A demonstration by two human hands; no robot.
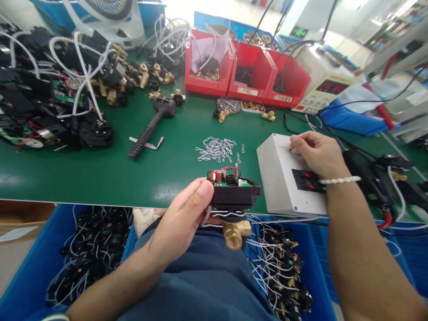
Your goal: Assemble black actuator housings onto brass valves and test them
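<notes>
left hand [182, 218] clamps an open-topped black valve actuator [236, 196], its brass valve body [234, 234] right of that hand; right hand [317, 154] pinches a small metal piece [290, 147] on the light grey box [282, 178] beneath that hand; hairpin cotter pins [218, 149] lie beyond the left hand

Left hand [182, 218]: holding black-cased unit [234, 196], brass fitting [234, 235] beneath. Right hand [317, 154]: pinching small part [290, 147], possibly toggle, on white box [279, 178]. Tabletop [180, 156]: carrying wire clips [217, 149], mallet [149, 129].
</notes>
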